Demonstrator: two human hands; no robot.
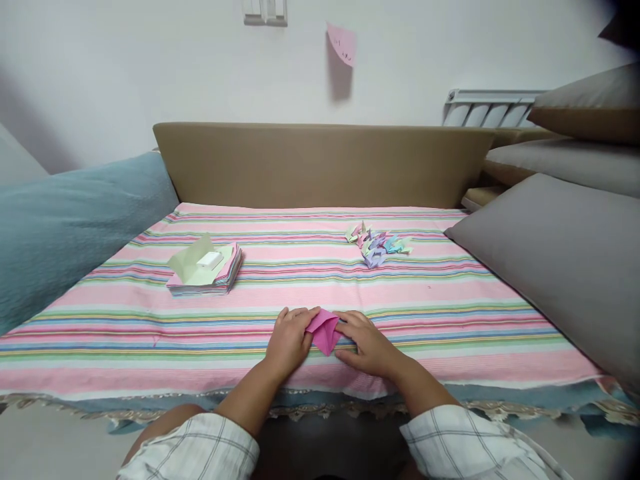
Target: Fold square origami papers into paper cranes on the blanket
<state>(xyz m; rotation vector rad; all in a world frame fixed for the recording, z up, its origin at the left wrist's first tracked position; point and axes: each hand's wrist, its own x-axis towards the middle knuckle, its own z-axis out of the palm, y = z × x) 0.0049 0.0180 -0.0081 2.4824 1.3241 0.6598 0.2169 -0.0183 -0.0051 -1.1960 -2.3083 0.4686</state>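
A folded piece of magenta paper (324,331) lies on the striped cloth (430,340) near its front edge. My left hand (289,341) presses on the paper's left edge with curled fingers. On the other side, my right hand (367,343) pinches the paper's right corner. Both hands rest on the cloth.
A stack of coloured paper sheets (206,270) with a pale green sheet on top sits at the left. Several small folded paper figures (377,243) lie at the back right. Grey cushions (560,260) line the right side, a blue blanket (65,227) the left, a tan headboard (320,163) behind.
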